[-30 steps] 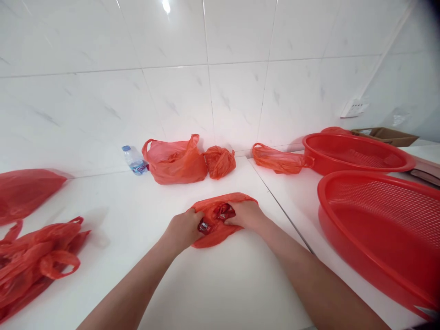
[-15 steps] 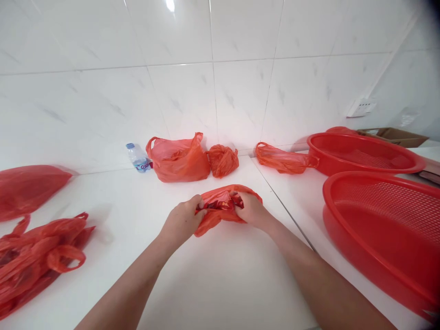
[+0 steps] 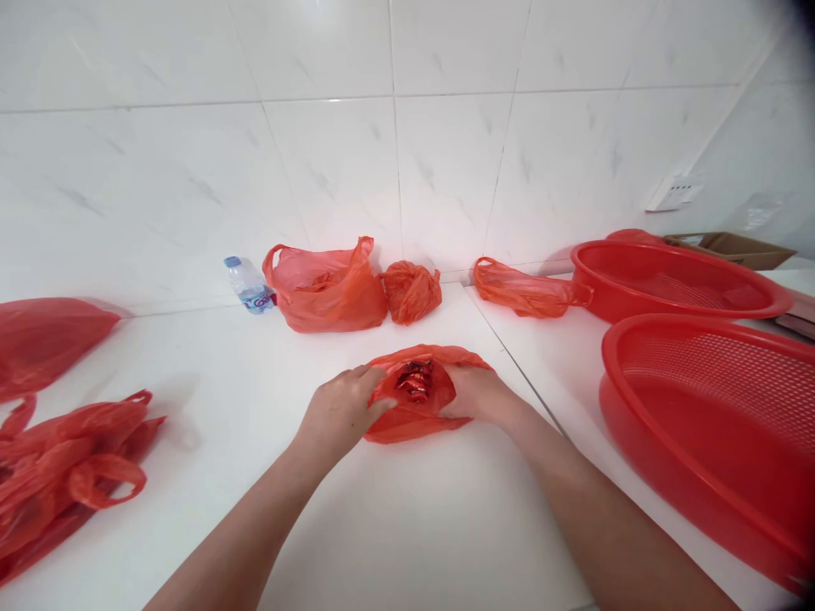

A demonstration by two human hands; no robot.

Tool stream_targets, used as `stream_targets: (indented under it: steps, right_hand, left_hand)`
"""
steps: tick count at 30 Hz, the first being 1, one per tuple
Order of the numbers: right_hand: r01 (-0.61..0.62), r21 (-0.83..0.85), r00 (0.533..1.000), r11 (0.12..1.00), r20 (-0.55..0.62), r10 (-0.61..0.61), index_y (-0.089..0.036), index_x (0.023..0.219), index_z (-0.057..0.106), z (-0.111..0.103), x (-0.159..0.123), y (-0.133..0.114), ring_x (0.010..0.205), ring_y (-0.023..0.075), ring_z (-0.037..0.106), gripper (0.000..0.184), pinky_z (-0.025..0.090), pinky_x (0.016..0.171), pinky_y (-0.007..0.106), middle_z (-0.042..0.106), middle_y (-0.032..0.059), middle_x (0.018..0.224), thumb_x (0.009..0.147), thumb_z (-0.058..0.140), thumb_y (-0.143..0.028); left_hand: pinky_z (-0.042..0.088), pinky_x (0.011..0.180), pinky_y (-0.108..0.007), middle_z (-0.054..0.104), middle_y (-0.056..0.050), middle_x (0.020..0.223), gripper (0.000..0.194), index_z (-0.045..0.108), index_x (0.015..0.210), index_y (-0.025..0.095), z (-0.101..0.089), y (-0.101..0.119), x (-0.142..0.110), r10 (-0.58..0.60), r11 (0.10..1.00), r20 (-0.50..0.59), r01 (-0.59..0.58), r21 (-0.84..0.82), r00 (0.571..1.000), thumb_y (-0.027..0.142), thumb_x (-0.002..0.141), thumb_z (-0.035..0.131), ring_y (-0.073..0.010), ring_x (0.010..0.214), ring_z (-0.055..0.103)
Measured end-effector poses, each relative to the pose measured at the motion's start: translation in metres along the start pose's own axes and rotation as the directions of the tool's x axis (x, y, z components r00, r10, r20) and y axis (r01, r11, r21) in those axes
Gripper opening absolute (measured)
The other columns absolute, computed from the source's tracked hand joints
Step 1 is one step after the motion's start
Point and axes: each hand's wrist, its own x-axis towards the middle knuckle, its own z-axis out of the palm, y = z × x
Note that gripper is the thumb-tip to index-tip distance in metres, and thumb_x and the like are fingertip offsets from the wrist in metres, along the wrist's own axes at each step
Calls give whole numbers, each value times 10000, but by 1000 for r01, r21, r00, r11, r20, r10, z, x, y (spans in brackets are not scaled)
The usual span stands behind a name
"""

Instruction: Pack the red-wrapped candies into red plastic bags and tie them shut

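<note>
A red plastic bag [image 3: 420,428] lies on the white table in front of me, its mouth spread wide. Inside it are several small, shiny dark red packets [image 3: 415,381]; their exact kind is too small to make out. My left hand [image 3: 347,412] rests at the left side of the mouth, thumb and fingers apart against the plastic. On the right side, my right hand [image 3: 476,393] reaches into the opening, thumb apart from the fingers, with the fingertips partly hidden by the bag.
Along the tiled wall stand a water bottle [image 3: 248,287], a large red bag [image 3: 328,297], a bunched red bag [image 3: 413,293] and a flat red bag [image 3: 528,293]. Red baskets [image 3: 615,373] stand at right, a cardboard box [image 3: 732,249] behind. More red bags [image 3: 76,458] lie at left.
Both hands have loosened their pinch on the bag's rim and spread their fingers. The mouth is wider and rounder, showing more of the packets. The view has shifted slightly.
</note>
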Motion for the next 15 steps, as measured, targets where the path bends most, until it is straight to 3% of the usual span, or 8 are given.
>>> stream_targets:
  steps: [3,5,7,9,11,13,15]
  right_hand:
    - [87,-140,979,986,197,-58,-337,1115,598,-1,-3,1,472,157,530,591,309,432,255,621,-51,607,540,731,-356]
    - [81,-165,980,983,195,-48,-335,1269,488,-4,-3,3,500,160,551,761,327,449,254,643,-42,666,553,738,-393]
    - [75,-180,992,981,112,-55,-322,1241,516,-8,-2,4,590,175,593,678,361,494,257,669,-24,746,608,711,-465]
    - [39,-208,998,977,-49,-50,-287,1067,621,-11,0,4,666,180,611,382,390,555,269,678,-9,776,751,589,-499]
    - [13,-214,974,977,-219,-61,-249,910,651,-12,1,2,690,167,612,306,406,609,275,676,2,773,885,416,-443]
    - [64,-204,949,977,-291,-123,-237,971,632,-11,3,2,764,160,623,320,426,676,273,683,15,882,925,343,-364]
    - [93,-225,953,970,-263,-152,-243,1172,550,-8,5,5,895,182,621,330,436,730,284,645,39,1096,898,408,-360]
  left_hand:
    - [446,695,-291,660,-8,970,208,592,1002,249,-2,16,10,96,985,-117,-111,-129,988,325,918,419,-185,871,601]
    - [452,740,-304,655,0,964,176,602,989,250,4,20,20,176,963,-109,-194,-188,978,301,899,459,-182,883,591]
    - [461,770,-333,638,-13,1032,230,592,1042,255,14,19,30,203,957,-68,-213,-198,977,320,822,579,-214,941,579]
    - [469,801,-369,578,-45,1191,450,549,1142,260,23,14,38,175,966,-44,-180,-185,984,350,723,683,-266,1055,541]
    - [481,808,-388,491,-69,1313,609,490,1224,264,30,10,42,140,972,-26,-142,-187,990,356,668,721,-297,1129,501]
    - [488,814,-397,433,-72,1367,693,436,1278,280,34,8,42,131,970,-12,-130,-207,991,342,650,722,-306,1156,481]
    - [495,803,-396,429,-68,1368,735,389,1320,311,37,8,40,142,964,18,-134,-230,990,308,654,700,-303,1141,496]
